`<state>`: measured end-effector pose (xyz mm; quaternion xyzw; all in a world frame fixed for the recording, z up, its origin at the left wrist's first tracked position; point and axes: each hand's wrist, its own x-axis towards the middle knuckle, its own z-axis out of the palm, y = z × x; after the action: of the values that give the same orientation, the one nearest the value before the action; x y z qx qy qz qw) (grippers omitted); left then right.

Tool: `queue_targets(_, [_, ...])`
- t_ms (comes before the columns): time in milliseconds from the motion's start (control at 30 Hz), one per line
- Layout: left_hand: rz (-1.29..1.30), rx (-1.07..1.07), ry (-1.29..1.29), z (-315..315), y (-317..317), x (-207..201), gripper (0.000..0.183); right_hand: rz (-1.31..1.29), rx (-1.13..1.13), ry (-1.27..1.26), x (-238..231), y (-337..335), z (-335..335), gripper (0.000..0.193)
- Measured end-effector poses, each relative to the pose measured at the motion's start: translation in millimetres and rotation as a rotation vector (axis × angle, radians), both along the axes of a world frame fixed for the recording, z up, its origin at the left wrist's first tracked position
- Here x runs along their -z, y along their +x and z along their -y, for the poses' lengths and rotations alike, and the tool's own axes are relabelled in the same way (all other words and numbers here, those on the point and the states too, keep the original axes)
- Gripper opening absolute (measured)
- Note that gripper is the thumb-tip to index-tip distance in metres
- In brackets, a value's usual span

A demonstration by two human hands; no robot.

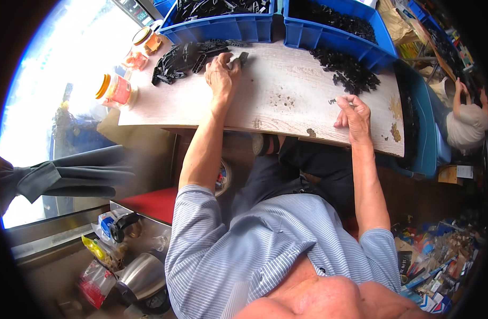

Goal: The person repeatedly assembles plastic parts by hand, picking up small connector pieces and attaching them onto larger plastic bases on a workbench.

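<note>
My left hand (221,74) is over the table beside a pile of long black plastic parts (175,63). Its fingers are closed on one dark plastic part (244,57), whose end sticks out to the right of the thumb. Near the front right of the table is my right hand (355,118), with thumb and forefinger pinching a small black plastic piece (332,101). Beyond it lies a heap of similar small black pieces (355,73). Fine details of both held parts are too small to tell.
Two blue bins, one of long parts (220,29) and one of small pieces (337,40), stand at the far edge. Jars (116,89) line the left side of the whitish table (286,80). A teal tub (429,138) stands right; another person (467,125) is beyond.
</note>
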<state>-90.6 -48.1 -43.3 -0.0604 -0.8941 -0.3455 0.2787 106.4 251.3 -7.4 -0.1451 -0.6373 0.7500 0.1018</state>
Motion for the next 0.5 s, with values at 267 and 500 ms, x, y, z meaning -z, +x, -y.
queue_targets(267, [0.011,-0.092,-0.195,-6.7,7.3,-8.2,0.031,-0.006,0.002,0.006,1.5,0.3,3.0,0.022])
queue_targets(500, [-0.049,0.057,-0.227,-22.8,28.3,-7.2,0.022,-0.005,0.014,0.010,2.0,0.4,1.2,0.022])
